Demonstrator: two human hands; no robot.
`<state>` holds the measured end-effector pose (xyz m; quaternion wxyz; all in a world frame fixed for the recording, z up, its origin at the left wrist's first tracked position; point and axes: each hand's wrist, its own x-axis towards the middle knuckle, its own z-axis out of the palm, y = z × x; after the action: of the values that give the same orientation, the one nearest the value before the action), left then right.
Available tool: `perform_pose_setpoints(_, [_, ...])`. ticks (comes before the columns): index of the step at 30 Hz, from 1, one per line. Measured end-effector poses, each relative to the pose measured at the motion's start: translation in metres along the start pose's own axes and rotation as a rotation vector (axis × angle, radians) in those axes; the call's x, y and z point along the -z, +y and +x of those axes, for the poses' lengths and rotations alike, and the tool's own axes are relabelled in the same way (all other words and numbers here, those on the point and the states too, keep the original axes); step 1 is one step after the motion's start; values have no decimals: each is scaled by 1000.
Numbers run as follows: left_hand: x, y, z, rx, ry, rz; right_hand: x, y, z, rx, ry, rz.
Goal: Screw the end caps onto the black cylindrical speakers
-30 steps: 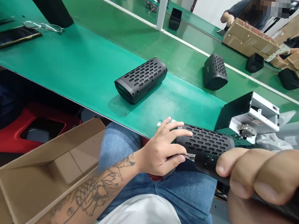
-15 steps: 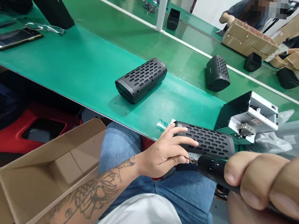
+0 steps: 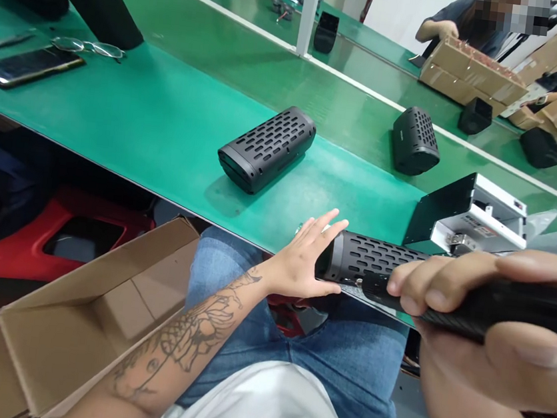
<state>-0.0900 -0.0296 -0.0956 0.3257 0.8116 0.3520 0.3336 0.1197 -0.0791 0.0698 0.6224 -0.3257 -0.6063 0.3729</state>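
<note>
A black speaker housing with a slotted grille [image 3: 374, 255] lies on its side at the near edge of the green bench. My left hand [image 3: 303, 259] is at its left end, fingers spread beyond it and thumb stretched along the near side. My right hand [image 3: 451, 286] is wrapped round a black electric screwdriver [image 3: 528, 311], held nearly level. Its bit points left along the housing's near side, close to my left thumb; whether it touches a screw is too small to tell. The housing's right end is hidden behind my right hand.
A second slotted housing [image 3: 268, 147] lies farther back; another [image 3: 415, 141] stands beyond. A black-and-white machine [image 3: 468, 217] stands right. Left are a phone [image 3: 30, 68] and glasses [image 3: 88, 47]. An open carton [image 3: 59, 325] sits below left. Co-workers handle boxes [image 3: 469, 73] across the bench.
My left thumb and fingers have come away from the screwdriver's bit and spread at the housing's left end. My right hand has raised the back of the screwdriver, and its nose has moved slightly left.
</note>
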Motion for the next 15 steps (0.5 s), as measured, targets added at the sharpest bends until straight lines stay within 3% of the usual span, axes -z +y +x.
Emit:
perform_pose_setpoints(5, [-5,-7,3,-21,-21,-170,-2,10,3,-5,-112,43])
perform_pose_setpoints(9, [-10,-11,3,-38,-16,-223,-6,20,6,92,-141,108])
perform_pose_setpoints(15, [-11,-12,6,-72,23,-228,-5,15,8,-2,-226,113])
